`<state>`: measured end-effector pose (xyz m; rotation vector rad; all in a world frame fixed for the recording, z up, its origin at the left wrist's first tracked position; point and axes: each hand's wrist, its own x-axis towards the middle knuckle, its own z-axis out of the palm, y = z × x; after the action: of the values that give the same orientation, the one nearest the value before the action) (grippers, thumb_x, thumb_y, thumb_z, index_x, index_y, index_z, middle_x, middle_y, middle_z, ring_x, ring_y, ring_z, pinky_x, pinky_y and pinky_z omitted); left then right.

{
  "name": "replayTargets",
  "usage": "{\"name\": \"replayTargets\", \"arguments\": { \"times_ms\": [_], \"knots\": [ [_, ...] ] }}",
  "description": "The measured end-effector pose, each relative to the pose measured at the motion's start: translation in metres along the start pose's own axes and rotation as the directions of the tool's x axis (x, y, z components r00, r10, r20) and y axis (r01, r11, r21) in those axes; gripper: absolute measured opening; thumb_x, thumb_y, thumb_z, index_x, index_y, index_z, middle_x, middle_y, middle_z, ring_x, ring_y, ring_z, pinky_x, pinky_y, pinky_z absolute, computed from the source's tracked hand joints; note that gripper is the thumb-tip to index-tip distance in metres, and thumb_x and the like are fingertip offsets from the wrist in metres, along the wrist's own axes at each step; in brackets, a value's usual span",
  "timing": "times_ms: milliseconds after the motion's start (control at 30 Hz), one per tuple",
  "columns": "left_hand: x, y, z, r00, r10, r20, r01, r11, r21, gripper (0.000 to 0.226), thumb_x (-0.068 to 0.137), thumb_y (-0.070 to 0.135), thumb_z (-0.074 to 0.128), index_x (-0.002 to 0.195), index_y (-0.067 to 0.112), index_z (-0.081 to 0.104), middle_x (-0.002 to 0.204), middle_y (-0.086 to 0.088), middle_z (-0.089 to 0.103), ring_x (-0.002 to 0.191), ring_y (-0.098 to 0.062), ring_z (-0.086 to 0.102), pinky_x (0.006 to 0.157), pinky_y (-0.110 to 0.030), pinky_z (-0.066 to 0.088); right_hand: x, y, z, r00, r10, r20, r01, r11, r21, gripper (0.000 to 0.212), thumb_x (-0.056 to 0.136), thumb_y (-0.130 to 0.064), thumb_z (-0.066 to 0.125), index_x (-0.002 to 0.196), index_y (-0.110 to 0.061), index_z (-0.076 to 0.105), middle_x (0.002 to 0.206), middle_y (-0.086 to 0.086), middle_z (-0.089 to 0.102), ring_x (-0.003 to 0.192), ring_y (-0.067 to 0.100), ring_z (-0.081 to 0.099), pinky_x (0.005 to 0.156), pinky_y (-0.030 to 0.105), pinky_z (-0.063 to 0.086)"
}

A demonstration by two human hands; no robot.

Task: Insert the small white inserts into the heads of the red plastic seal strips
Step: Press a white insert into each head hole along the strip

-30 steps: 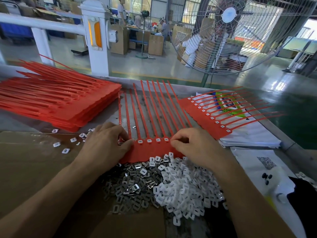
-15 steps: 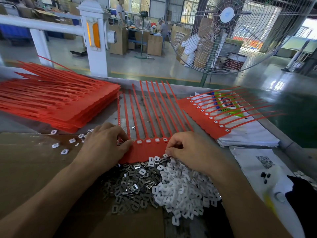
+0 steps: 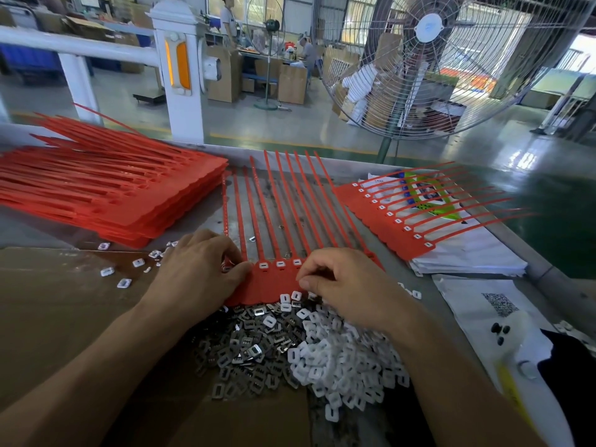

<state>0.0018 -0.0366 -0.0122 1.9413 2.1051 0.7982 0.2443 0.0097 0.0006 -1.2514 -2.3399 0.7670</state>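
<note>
The thin, bendy red seal sheet (image 3: 274, 282) lies mid-bench. Left hand (image 3: 200, 269) presses its left heads, fingers curled; right hand (image 3: 348, 285) appears to pinch something tiny, probably a light insert from the near pile (image 3: 338, 359).

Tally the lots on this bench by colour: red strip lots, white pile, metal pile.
Red strip lots: 3 (left stack, middle sheet, right sheet)
White insert pile: 1
Grey metal piece pile: 1
Total: 5
</note>
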Motion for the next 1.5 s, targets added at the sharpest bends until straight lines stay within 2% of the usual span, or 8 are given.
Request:
{"name": "replayTargets", "arguments": {
  "times_ms": [200,367,633,1000,1100,1233,1367,1500],
  "knots": [
    [0.0,0.0,0.001,1.0,-0.001,-0.009,0.001,1.0,0.005,0.015,0.086,0.056,0.065,0.087,0.041,0.061,0.104,0.013,0.053,0.105,-0.013,0.048,0.099,-0.045,0.044,0.0,-0.011,0.006,0.996,-0.073,0.051,0.073,0.997,0.002,0.014,0.086,-0.034,0.082,0.099,-0.031,0.078,0.092,-0.018,0.063,0.09,-0.003,0.063,0.075,0.011,0.045],
    [0.0,0.001,0.001,1.0,0.004,-0.021,-0.003,1.0,0.013,0.016,0.086,0.053,0.066,0.087,0.038,0.064,0.102,0.01,0.055,0.104,-0.016,0.051,0.097,-0.044,0.044,0.001,-0.018,0.011,0.991,-0.116,0.062,0.119,0.992,-0.043,0.017,0.087,-0.032,0.081,0.104,-0.031,0.078,0.099,-0.015,0.062,0.093,-0.001,0.061,0.085,0.019,0.049],
    [0.0,0.001,0.001,1.0,0.002,-0.025,-0.002,1.0,-0.001,0.015,0.085,0.054,0.066,0.086,0.039,0.063,0.102,0.011,0.055,0.103,-0.015,0.05,0.097,-0.044,0.044,-0.001,-0.021,0.008,0.991,-0.118,0.068,0.119,0.993,-0.021,0.008,0.093,-0.032,0.075,0.098,-0.028,0.078,0.098,-0.014,0.063,0.093,0.002,0.06,0.086,0.026,0.05],
    [0.0,0.001,0.002,1.0,-0.001,-0.023,0.001,1.0,0.003,0.017,0.086,0.054,0.066,0.089,0.038,0.064,0.104,0.011,0.055,0.104,-0.014,0.049,0.098,-0.043,0.043,-0.002,-0.023,0.009,0.981,-0.159,0.111,0.163,0.986,-0.027,0.007,0.089,-0.031,0.08,0.088,-0.028,0.073,0.089,-0.016,0.063,0.084,0.001,0.06,0.075,0.018,0.043],
    [0.0,0.001,0.001,1.0,0.006,-0.023,-0.006,1.0,0.002,0.016,0.086,0.054,0.066,0.088,0.038,0.064,0.104,0.011,0.056,0.105,-0.015,0.05,0.098,-0.044,0.043,-0.003,-0.02,0.006,0.989,-0.143,0.035,0.139,0.986,0.09,0.006,0.093,-0.03,0.074,0.089,-0.031,0.07,0.085,-0.016,0.07,0.079,0.002,0.065,0.069,0.015,0.046],
    [0.0,0.0,0.001,1.0,0.007,-0.016,-0.007,1.0,-0.004,0.016,0.086,0.055,0.065,0.088,0.039,0.064,0.104,0.012,0.055,0.105,-0.014,0.049,0.098,-0.043,0.043,0.0,-0.011,0.002,0.981,-0.036,-0.193,0.083,0.968,0.238,0.007,0.096,-0.024,0.072,0.094,-0.031,0.071,0.084,-0.013,0.073,0.077,0.001,0.069,0.071,0.019,0.048],
    [0.0,0.001,0.001,1.0,0.008,-0.016,-0.008,1.0,-0.008,0.016,0.085,0.056,0.065,0.086,0.04,0.063,0.102,0.013,0.054,0.103,-0.013,0.048,0.098,-0.043,0.043,0.004,0.007,-0.01,0.895,0.188,-0.405,-0.046,0.941,0.335,0.012,0.094,-0.02,0.073,0.096,-0.031,0.077,0.074,-0.017,0.072,0.06,-0.003,0.062,0.06,0.017,0.047],
    [0.0,0.0,0.001,1.0,0.009,-0.018,-0.009,1.0,-0.005,0.017,0.086,0.055,0.065,0.087,0.039,0.064,0.103,0.013,0.054,0.104,-0.014,0.049,0.098,-0.043,0.043,0.004,0.025,-0.02,0.837,0.337,-0.432,-0.162,0.906,0.392,0.014,0.096,-0.016,0.07,0.101,-0.027,0.077,0.071,-0.009,0.072,0.052,0.0,0.062,0.051,0.016,0.049]
  ]
}}
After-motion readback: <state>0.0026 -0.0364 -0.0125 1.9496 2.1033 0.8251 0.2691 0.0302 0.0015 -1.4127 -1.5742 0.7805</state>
